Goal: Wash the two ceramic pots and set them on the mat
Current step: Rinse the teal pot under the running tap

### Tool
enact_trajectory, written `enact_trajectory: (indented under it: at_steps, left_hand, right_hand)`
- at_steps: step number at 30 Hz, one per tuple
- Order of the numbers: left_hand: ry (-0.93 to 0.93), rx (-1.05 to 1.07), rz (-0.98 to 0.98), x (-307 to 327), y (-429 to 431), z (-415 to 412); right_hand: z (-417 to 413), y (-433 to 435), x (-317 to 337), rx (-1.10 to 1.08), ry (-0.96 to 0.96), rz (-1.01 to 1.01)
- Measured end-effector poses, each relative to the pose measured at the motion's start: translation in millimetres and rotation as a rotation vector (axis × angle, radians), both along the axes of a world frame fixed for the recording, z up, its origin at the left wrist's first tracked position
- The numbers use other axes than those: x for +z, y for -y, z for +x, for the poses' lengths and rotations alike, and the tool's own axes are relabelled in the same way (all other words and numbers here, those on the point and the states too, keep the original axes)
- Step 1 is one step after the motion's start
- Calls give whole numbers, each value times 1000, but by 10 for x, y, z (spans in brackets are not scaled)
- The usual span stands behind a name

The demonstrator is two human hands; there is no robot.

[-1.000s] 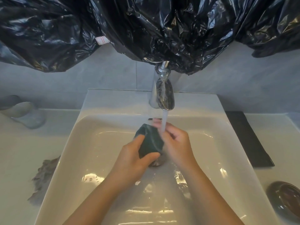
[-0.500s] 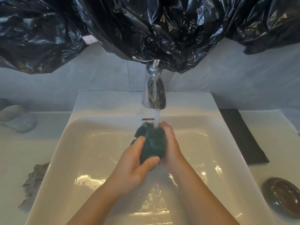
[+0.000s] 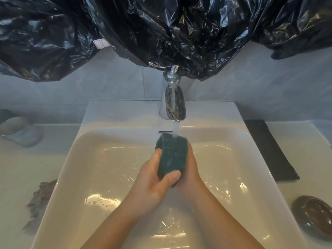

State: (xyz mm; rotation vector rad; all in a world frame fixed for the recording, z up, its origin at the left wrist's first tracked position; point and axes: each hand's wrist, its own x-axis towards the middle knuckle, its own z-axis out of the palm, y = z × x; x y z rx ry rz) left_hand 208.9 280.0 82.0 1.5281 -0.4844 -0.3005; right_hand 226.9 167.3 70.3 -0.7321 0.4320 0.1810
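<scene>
Pots: 2 ceramic, i.e. 1 dark green pot (image 3: 172, 155) + 1 brown pot (image 3: 313, 215). Hands: 2, i.e. left hand (image 3: 152, 182) + right hand (image 3: 191, 169); forearms: 2. 1 black mat (image 3: 269, 151). 1 white sink (image 3: 125, 110). 1 chrome tap (image 3: 175, 103) w/ 1 water stream (image 3: 175, 131). 1 grey cloth (image 3: 40, 198). 1 pale dish (image 3: 19, 131). Black plastic sheeting (image 3: 179, 33): crumpled, no. of pieces can't be told; 1 white label (image 3: 101, 43) on it. Wall tiles (image 3: 107, 83): min. 2, split by 1 visible joint. Loose items on the counter: 4 (cloth, dish, mat, brown pot).
</scene>
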Motion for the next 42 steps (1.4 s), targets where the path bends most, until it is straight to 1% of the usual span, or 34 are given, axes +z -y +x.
enact_trajectory:
  at_steps: [1,2,3,4,5,7,8,9,10,11,15,17,18,20,22,24,25,26,27,28,30,32,34,35,36,38,39,42]
  left_hand:
    - [-47,9,-36,3,-1,21]
    - [-110,22,-72,-3,2,43]
    - [-170,37,-103,-11,7,60]
    - [-211,51,-133,-21,12,67]
    - [-231,60,-152,-29,18,67]
    - [-218,51,-140,-43,37,50]
    - [-181,35,-113,-35,40,33]
    - [-137,15,-86,-18,45,21]
    - [-106,4,-74,-15,44,20]
    - [-99,3,-76,-12,43,26]
    - [-171,56,-102,19,76,115]
    - [-139,125,-4,47,122,188]
    - [-52,160,99,47,140,223]
    - [183,188,352,-16,167,260]
    - [371,115,589,-98,160,257]
    - [668,34,820,-162,117,252]
    - [796,15,890,-175,96,253]
    - [851,8,927,-162,91,253]
    - [847,1,960,-131,94,263]
    - [814,-27,985,-107,98,283]
    - [765,-125,961,-84,116,328]
    - [713,-193,857,-76,131,358]
    - [659,-190,730,-56,107,365]
    - [678,-165,704,-57,84,366]
    - [743,-131,716,-68,61,368]
    - [921,-55,817,-70,27,387]
    - [981,-27,857,-58,19,396]
    - [1092,-59,875,-94,32,450]
  right_hand:
    - [-12,10,-5,-55,50,-127]
    - [-23,37,-22,-137,131,-327]
    - [-29,73,-54,-178,240,-539]
    - [-25,114,-142,-170,323,-701]
    - [-2,131,-203,-144,331,-755]
    - [9,109,-190,-67,195,-677]
    - [24,90,-160,-11,92,-520]
    - [47,70,-107,9,-7,-288]
    - [55,54,-49,11,-85,-120]
    - [68,83,-108,14,-90,-47]
    - [51,103,-108,29,-68,-80]
    - [27,152,-116,25,-66,-97]
    - [7,170,-100,11,-79,-108]
    - [-21,209,-73,14,-102,-72]
    - [-20,232,-55,8,-101,-52]
    - [-18,282,-88,-26,-84,-24]
    - [-19,304,-98,-40,-81,-7]
    - [-23,310,-90,-41,-81,16]
    - [-28,320,-103,-33,-90,30]
    - [-27,324,-129,-28,-111,32]
    - [-33,317,-132,-35,-120,40]
    - [-33,330,-147,-49,-110,67]
    - [-37,342,-135,-80,-82,95]
    - [-35,343,-131,-82,-65,114]
    - [-31,341,-129,-76,-58,131]
    - [-21,327,-123,-55,-53,129]
    - [-19,318,-121,-41,-51,101]
    - [-6,312,-123,-3,-65,30]
